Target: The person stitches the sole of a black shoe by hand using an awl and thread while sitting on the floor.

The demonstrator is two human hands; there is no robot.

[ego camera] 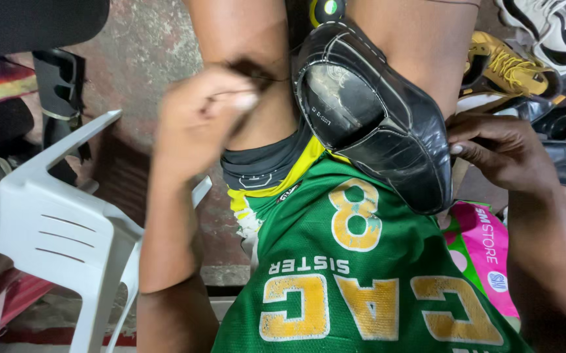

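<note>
Work in hand: a black leather shoe (pixel 374 121) lies sole-side away on the person's lap, between the thighs, its toe toward the green shorts (pixel 361 274).
Right hand (pixel 498 147): fingers pinch the shoe's outer edge near the toe, holding it steady; the grasp is closed on the leather rim.
Left hand (pixel 198 121): blurred in motion, raised beside the shoe's heel, fingertips pressed together on something dark and thin, perhaps a thread or a tuft; I cannot tell what it is, nor whether it joins the shoe.
Progress: as a judgement, the shoe is mid-repair or mid-stitching. A pale line of stitches runs along the upper's ridge, so part of the seam looks done; how much remains cannot be read from this view.
Shoe material: glossy, creased black leather, scuffed grey on the flat panel, rounded toe, raised seams.
Shorts: smooth knit sports fabric, green with yellow lettering edged in white; a black under-layer with a yellow band shows at the hem.
Chair: a white moulded plastic chair (pixel 67 229), hard and matt, with slotted back, stands at the left.
Bag: a pink and green plastic bag (pixel 485 252), shiny, lies under the right forearm.
Other footwear: a yellow laced shoe (pixel 512 68) and white sneakers (pixel 551 29) sit beyond the right knee.
Floor: rough, stained concrete (pixel 139 59).
</note>
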